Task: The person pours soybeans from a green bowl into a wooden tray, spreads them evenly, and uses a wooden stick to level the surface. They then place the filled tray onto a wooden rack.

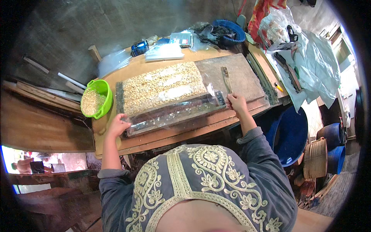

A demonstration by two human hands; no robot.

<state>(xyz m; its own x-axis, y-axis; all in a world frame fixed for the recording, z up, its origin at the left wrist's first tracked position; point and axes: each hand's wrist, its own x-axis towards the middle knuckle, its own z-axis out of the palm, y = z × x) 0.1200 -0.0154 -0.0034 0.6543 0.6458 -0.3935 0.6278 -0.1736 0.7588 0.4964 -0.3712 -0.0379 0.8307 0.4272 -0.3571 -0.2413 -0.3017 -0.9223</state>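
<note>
A flat, rectangular layer of pale, split beans [162, 84] lies on a worn wooden board [232, 66]. Clear plastic sheeting [174, 114] stretches across the near side of the layer, with glare on it. At the near left corner, my left hand [117, 126] pinches the plastic between thumb and fingers. My right hand [237, 103] grips the sheeting's right end, its fingertips partly hidden. A narrow, flat tool [226, 79] rests on the board just beyond my right fingers; whether they touch it I cannot tell. Dark strips [119, 97] border the bean layer on the left.
A lime-green plastic basket [107, 100] of beans stands left of the board. Behind are clear plastic bags [163, 52], a blue box [139, 48] and a blue basin [232, 27]. A yellow cutter [278, 87] lies right; a large blue drum [289, 136] stands below.
</note>
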